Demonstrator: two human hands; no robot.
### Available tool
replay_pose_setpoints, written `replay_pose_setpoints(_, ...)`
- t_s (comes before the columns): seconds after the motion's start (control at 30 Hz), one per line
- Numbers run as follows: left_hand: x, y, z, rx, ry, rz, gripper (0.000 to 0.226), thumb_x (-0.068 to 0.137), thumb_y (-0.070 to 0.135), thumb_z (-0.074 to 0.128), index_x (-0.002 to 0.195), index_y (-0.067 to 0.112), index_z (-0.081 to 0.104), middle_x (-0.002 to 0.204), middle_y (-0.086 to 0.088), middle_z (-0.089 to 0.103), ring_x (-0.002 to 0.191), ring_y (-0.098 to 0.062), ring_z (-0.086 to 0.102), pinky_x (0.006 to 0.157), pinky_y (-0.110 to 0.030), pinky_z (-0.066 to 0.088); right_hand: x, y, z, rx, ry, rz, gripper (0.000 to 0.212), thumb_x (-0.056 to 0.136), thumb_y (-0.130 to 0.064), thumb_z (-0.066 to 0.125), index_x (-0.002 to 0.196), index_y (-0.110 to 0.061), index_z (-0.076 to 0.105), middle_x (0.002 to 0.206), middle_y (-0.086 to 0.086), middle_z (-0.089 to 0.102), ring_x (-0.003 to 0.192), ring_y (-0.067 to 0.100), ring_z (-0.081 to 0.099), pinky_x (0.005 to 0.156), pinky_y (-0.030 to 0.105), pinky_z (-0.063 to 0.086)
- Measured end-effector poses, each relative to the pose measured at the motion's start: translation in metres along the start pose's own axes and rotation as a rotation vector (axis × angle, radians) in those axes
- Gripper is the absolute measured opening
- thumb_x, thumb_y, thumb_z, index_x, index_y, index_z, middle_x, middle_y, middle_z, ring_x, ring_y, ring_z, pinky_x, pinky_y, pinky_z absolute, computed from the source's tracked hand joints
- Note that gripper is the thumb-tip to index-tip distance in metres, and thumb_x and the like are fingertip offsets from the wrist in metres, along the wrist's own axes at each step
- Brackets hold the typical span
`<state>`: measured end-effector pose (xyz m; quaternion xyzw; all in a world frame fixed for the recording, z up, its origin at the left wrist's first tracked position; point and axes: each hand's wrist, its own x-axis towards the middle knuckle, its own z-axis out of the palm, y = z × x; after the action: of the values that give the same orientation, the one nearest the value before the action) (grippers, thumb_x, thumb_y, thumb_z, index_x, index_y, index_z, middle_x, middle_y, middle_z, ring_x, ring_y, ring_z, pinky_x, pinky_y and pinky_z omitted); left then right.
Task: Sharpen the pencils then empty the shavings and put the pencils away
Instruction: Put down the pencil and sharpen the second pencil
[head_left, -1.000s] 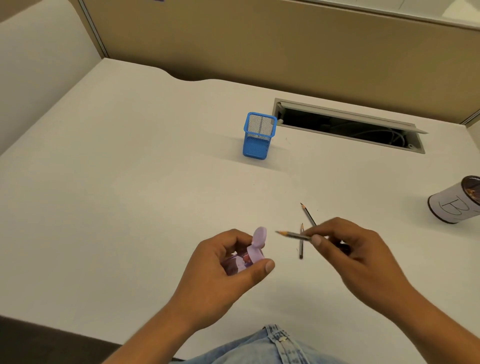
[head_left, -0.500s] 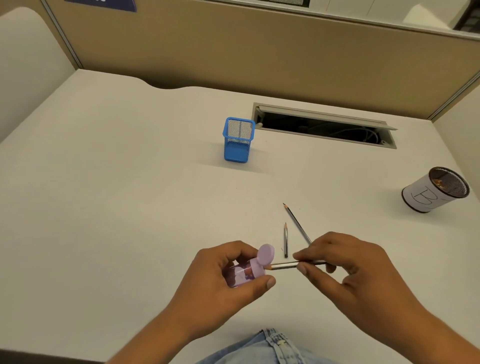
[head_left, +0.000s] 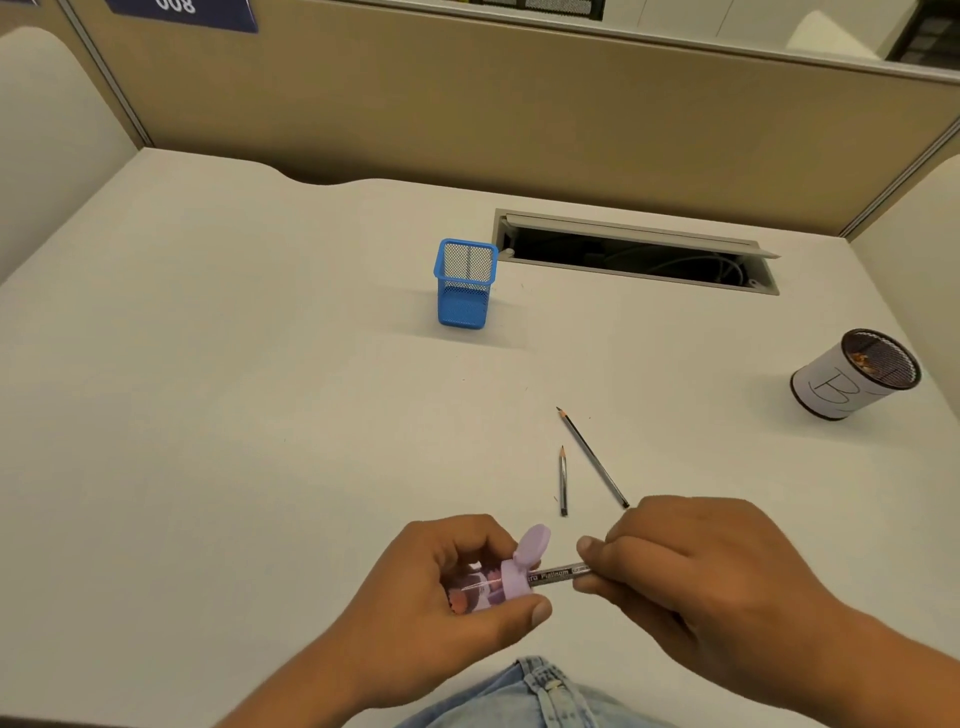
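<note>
Right hand (head_left: 696, 577) around pencil (head_left: 556, 575) in sharpener (head_left: 511, 579)

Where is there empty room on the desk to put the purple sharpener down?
The wide bare stretch of desk left of the blue mesh holder and left hand is free. Also bare: between the long pencil and the can marked B. It is crowded around the short pencil by the right hand.
</note>
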<state>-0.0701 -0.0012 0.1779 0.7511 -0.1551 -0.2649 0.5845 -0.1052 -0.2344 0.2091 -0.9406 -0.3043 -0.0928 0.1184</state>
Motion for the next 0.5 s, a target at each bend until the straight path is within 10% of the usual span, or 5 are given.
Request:
replay_pose_setpoints(0.27, 0.005, -0.003, -0.001, 0.436, 0.015, 0.347, 0.015, 0.080, 0.037, 0.075, 0.089, 0.028, 0.069, 0.069, 0.030, 0.053, 0.060, 0.003, 0.049, 0.056, -0.004, 0.032, 0.013, -0.003, -0.006, 0.767, -0.407, 0.744, 0.023, 0.090, -0.045, 0.063, 0.078, -0.030, 0.074, 0.054, -0.005, 0.047, 0.048, 0.009, 0.033, 0.051, 0.025, 0.029)
replay_pose_setpoints(0.5, 0.008, 0.010, 0.006, 0.023, -0.053, -0.037, 0.016, 0.073, 0.036, 0.081, 0.073, 0.028, 0.067, 0.065, 0.013, 0.064, 0.057, -0.005, 0.053, 0.061, -0.018, 0.043, 0.006, 0.001, -0.008, 0.144, -0.143, 0.252, 0.025, 0.083, -0.058, 0.061, 0.086, -0.033, 0.065, 0.067, -0.015, 0.066, 0.058, 0.006, 0.054, 0.049, 0.011, 0.036)
